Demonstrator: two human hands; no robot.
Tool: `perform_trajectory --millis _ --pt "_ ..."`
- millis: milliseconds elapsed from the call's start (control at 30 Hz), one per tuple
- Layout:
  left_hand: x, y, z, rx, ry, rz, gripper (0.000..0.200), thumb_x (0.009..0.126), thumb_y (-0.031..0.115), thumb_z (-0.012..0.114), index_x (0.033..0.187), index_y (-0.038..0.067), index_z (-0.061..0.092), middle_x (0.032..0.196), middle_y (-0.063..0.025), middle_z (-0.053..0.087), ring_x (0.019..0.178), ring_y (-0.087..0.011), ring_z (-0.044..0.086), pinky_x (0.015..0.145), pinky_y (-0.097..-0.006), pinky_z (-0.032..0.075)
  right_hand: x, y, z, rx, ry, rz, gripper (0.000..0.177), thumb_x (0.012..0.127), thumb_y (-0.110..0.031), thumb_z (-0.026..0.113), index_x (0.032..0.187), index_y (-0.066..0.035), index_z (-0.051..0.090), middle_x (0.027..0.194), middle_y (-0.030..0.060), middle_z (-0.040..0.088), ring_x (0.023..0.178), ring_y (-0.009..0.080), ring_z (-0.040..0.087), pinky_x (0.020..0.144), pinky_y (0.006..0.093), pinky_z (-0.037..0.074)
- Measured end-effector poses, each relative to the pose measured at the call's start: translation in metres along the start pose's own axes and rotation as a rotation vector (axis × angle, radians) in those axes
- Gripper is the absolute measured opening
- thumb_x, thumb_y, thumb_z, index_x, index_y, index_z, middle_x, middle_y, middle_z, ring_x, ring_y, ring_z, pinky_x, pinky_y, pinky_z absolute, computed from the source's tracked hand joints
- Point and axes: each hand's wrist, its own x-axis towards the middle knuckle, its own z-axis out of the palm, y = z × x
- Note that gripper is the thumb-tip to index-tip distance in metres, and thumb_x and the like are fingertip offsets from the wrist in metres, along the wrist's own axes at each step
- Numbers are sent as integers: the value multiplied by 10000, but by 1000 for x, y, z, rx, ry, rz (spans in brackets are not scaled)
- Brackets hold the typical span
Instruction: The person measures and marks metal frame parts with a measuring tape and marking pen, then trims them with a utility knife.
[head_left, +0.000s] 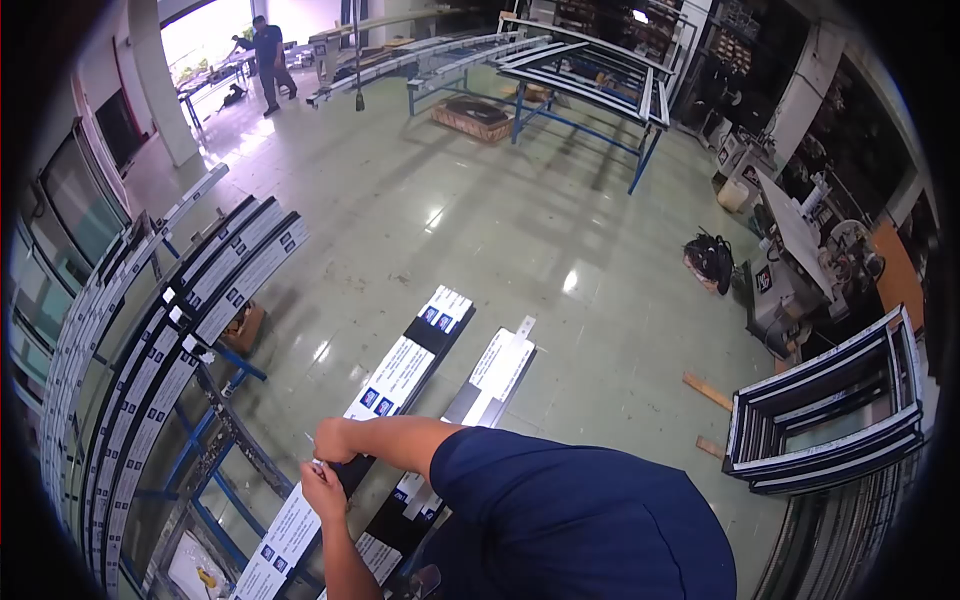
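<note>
Two long black aluminium profiles, wrapped in white film with blue labels, lie side by side in front of me: the left profile [400,370] and the right profile [495,375]. Both my hands meet at the left profile's near part. My right hand [336,440] comes in from the right in a dark blue sleeve, its fist closed against the profile's left edge. My left hand [322,490] rises from below and pinches a small white bit of film [317,465] just beneath the right hand. What lies under the fingers is hidden.
A blue rack [215,440] with several long wrapped profiles [150,330] stands at my left. Stacked window frames [830,410] lie at the right, with wood offcuts [707,390] and a black bag [710,260] on the floor. Blue trestle tables [580,90] and another person [268,55] are far back.
</note>
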Motion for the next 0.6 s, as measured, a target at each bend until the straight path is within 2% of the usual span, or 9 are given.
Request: perform_trajectory --millis 133,200,333,500,567,600 --pt "0 0 1 13 28 -13 203 888 79 638 844 14 450 742 -195 531 703 -417 543 659 -499 418 9 -5 21 78 104 7 202 819 -221 624 912 -104 760 853 153 748 847 365 737 744 477 579" --pt "0 4 0 31 36 15 195 888 89 637 842 23 459 724 -190 533 706 -419 556 653 -504 424 4 -5 24 148 208 103 204 828 -225 612 851 -78 752 824 162 744 812 366 737 731 471 579" --pt "-2 0 5 11 67 42 178 882 86 638 843 31 473 733 -197 548 714 -433 566 654 -512 433 -2 -11 20 173 229 154 210 846 -221 594 829 -67 736 813 182 736 798 367 736 726 476 576" --pt "0 -1 4 49 77 69 148 845 85 628 810 47 489 746 -207 581 716 -454 576 653 -526 452 1 -13 19 153 243 205 200 863 -217 605 895 -55 719 846 192 737 817 365 737 732 481 576" --pt "-3 4 1 52 69 42 137 833 78 626 811 43 495 748 -209 589 731 -452 588 665 -523 461 5 -5 15 374 394 544 194 894 -199 570 935 -27 650 813 205 718 782 410 718 701 507 570" --pt "-6 2 1 63 67 66 134 828 76 626 811 42 497 748 -209 592 738 -448 591 672 -522 464 8 9 11 371 406 530 194 894 -199 570 935 -27 650 813 205 718 782 410 718 701 507 570"
